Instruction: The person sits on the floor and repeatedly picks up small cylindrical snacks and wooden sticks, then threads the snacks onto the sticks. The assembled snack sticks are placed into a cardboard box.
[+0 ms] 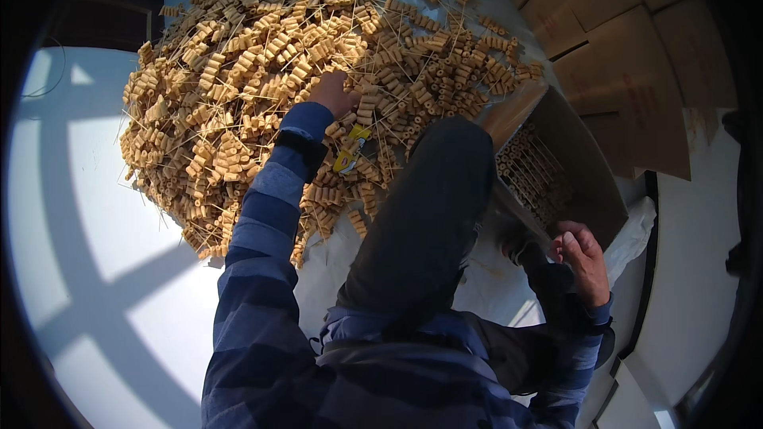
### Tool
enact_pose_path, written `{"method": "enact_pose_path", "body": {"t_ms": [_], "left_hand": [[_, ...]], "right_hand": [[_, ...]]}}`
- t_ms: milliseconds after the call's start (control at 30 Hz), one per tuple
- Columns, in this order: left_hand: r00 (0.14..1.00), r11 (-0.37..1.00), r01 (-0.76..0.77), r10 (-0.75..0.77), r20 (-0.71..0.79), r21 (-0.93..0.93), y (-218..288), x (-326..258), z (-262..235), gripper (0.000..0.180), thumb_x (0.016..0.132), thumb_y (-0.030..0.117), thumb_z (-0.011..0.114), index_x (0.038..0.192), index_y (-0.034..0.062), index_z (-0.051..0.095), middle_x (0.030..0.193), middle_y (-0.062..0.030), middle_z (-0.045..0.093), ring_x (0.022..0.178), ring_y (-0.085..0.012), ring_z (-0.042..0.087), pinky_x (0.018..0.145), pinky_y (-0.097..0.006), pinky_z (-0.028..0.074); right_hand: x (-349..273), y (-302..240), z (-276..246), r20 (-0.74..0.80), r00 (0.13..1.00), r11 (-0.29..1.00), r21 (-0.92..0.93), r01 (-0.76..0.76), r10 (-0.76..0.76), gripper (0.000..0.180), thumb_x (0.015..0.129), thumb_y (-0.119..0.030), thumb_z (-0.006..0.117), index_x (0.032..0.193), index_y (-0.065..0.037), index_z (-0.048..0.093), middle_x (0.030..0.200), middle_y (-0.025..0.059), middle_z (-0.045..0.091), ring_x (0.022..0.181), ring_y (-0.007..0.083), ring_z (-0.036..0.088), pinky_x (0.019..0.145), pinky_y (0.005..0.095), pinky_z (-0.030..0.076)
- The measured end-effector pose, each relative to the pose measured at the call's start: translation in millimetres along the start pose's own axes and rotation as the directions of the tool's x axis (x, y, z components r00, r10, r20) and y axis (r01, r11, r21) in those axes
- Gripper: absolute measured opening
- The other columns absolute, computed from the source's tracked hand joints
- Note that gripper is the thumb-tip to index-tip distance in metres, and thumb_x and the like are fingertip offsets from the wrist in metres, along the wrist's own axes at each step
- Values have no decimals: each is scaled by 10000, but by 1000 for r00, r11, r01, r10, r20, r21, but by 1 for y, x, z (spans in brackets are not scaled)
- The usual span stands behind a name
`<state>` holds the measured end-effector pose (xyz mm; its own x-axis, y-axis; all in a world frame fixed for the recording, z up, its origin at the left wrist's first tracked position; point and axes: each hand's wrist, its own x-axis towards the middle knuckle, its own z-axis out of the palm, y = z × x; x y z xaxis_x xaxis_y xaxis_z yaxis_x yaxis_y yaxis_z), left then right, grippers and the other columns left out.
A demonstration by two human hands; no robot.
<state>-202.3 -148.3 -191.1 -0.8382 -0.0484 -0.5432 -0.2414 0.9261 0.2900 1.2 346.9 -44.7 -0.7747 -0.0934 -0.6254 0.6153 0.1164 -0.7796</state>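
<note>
My left hand (334,94) reaches into a big heap of tan ridged snack-like pieces on thin sticks (246,103), each made of short tubes set side by side. Its fingertips are hidden against the heap, so I cannot tell what they grip. My right hand (582,262) is by the near edge of an open cardboard box (592,167), its fingers curled in. Whatever it holds, if anything, is hidden. Inside the box lie stick pieces (531,179) in rows, their sticks side by side. A yellow object (350,151) of unclear kind rests on the heap below my left hand.
Flattened brown cardboard sheets (628,87) lie at the far right. My bent knee (445,167) rises between the heap and the box. Clear plastic sheeting (636,230) shows beside the box. Sunlight and shadow bars cross the pale floor (95,214) at left.
</note>
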Motion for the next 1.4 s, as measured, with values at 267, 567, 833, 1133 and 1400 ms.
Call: {"method": "enact_pose_path", "body": {"t_ms": [267,567,833,1133,1400], "left_hand": [[993,973,-76,53,109,218,12,132,12,802,910,507,664,1530,90,371,1573,-189,328,1397,-362,427,1129,-441,424],[971,944,-66,-14,240,324,-3,186,53,757,924,433,661,1555,157,347,1533,-215,393,1276,-369,560,1070,-438,467],[938,924,0,-131,320,381,9,181,59,728,894,344,697,1487,59,386,1397,-227,561,1282,-377,558,1057,-459,476],[947,965,-5,-79,312,262,13,150,82,759,882,412,671,1462,9,393,1367,-268,571,1245,-405,579,1035,-464,470],[980,923,-2,-75,184,386,30,135,83,534,889,283,671,1315,-16,550,1308,-274,607,1208,-396,608,1015,-450,506]], "right_hand": [[-14,27,14,-18,977,976,50,-210,211,329,1031,-231,582,1248,14,549,967,86,664,862,156,650,767,276,495],[0,48,5,-13,953,953,-14,-303,303,357,1036,-244,566,1265,28,537,950,90,681,865,157,650,774,281,496],[11,51,11,-10,940,940,-41,-340,340,331,1022,-210,574,1255,24,545,944,81,685,862,145,647,771,277,496],[5,56,17,-3,949,949,-35,-314,314,340,1025,-226,577,1250,27,551,946,77,682,861,138,642,774,274,499],[-3,59,17,-15,951,950,-37,-310,309,357,1026,-239,583,1265,24,551,940,68,675,859,134,636,780,273,499]]}}
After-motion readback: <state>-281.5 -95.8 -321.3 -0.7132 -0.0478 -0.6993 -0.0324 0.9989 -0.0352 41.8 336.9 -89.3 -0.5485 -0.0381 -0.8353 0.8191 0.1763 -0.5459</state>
